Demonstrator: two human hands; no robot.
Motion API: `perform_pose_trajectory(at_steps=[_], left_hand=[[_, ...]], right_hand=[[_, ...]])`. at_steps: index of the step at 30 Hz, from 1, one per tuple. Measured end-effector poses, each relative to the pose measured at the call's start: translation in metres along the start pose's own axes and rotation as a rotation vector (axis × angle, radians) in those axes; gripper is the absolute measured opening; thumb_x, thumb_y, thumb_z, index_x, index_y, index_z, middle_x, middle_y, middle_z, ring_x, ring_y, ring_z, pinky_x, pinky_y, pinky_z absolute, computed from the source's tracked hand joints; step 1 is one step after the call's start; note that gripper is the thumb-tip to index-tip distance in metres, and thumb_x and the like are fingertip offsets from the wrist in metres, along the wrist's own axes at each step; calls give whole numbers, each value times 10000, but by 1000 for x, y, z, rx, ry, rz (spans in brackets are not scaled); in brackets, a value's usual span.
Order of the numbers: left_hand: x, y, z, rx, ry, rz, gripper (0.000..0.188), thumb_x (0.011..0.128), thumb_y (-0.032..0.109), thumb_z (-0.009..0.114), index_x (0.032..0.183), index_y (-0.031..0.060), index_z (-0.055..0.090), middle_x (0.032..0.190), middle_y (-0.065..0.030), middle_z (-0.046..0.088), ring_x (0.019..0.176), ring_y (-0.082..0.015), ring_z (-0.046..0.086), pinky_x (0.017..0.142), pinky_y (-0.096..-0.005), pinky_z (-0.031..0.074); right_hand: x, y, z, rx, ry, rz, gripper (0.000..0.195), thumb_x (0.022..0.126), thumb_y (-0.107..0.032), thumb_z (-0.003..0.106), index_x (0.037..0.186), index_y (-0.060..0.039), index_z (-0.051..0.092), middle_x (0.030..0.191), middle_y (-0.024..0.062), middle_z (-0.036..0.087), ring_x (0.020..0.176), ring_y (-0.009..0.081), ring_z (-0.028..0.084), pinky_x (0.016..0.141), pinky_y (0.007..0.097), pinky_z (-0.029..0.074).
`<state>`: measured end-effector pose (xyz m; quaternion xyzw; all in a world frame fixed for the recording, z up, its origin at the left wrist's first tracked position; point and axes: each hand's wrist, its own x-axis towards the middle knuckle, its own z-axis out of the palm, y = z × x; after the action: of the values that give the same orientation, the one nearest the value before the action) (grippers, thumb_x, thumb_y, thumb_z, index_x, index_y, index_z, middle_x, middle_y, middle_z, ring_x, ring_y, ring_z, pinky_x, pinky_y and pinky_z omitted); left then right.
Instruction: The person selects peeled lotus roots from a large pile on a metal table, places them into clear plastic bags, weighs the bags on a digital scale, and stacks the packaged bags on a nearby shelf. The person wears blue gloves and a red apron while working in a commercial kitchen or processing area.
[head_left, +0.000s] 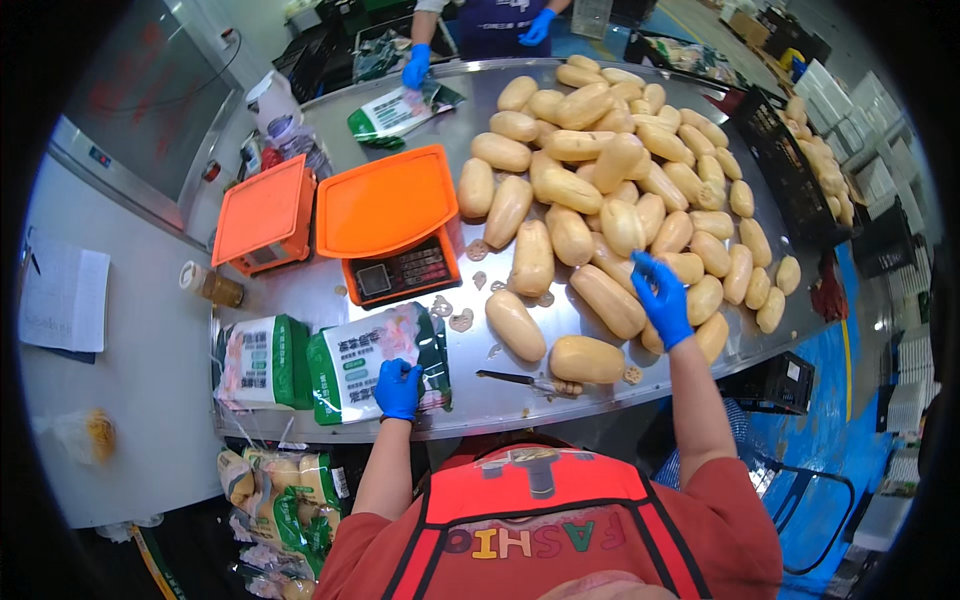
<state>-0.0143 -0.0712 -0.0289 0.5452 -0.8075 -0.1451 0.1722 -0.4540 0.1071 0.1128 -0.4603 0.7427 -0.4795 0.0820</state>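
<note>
My left hand (397, 388), in a blue glove, has its fingers curled onto a printed green and white plastic bag (367, 367) near the table's front edge. The bag lies flat, and the hand covers part of its print. My right hand (664, 300), gloved in blue too, is over the front of a heap of peeled lotus roots (570, 187). Its thumb and fingers are apart with nothing between them. Close to it lies a long lotus root (607, 301). Between my hands a dark-handled knife or peeler (517, 377) rests on the metal table (465, 409).
Two orange scales, one (401, 270) nearer and one (262, 217) at left, stand beside a stack of bags (262, 364) and a jar (210, 283). Opposite, a co-worker's gloved hand (416, 67) touches another bag (397, 112). A black crate (784, 172) borders the right side.
</note>
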Motion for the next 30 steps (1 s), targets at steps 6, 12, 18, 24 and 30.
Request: perform_pose_trajectory(at_steps=[6,12,18,24,30], left_hand=[[-2,9,-9,58,-4,-3,188,775,277,657,731,123,558,773,-88,521,668,-305,540,550,-409,415],[-3,6,-8,19,-9,45,181,787,277,639,729,124,563,762,-92,524,670,-306,538,545,-410,410],[-4,12,-14,-69,-65,-11,184,786,265,643,743,110,555,747,-89,522,664,-302,529,548,-402,406],[-6,12,-12,-55,-40,21,176,769,242,662,741,105,555,737,-84,524,657,-289,531,543,-390,406],[-5,17,-12,-33,-112,-83,236,823,300,560,722,89,585,741,-112,546,730,-291,533,636,-417,412]], right_hand=[[163,-18,31,-673,54,-509,517,792,-202,646,1277,-155,475,1182,163,535,1099,325,505,934,395,411],[290,17,67,-1044,-70,-406,662,710,-147,682,1316,-160,414,1271,149,459,1195,323,429,970,395,387],[360,59,93,-1412,-172,-380,750,681,-25,628,1354,-200,347,1313,107,418,1258,289,368,987,415,365],[382,41,111,-1503,-429,-414,811,761,-2,576,1424,-261,188,1365,115,381,1300,281,324,1048,412,298],[391,60,110,-1491,-475,-459,772,725,-45,624,1388,-251,289,1288,106,461,1236,269,406,1052,411,290]])
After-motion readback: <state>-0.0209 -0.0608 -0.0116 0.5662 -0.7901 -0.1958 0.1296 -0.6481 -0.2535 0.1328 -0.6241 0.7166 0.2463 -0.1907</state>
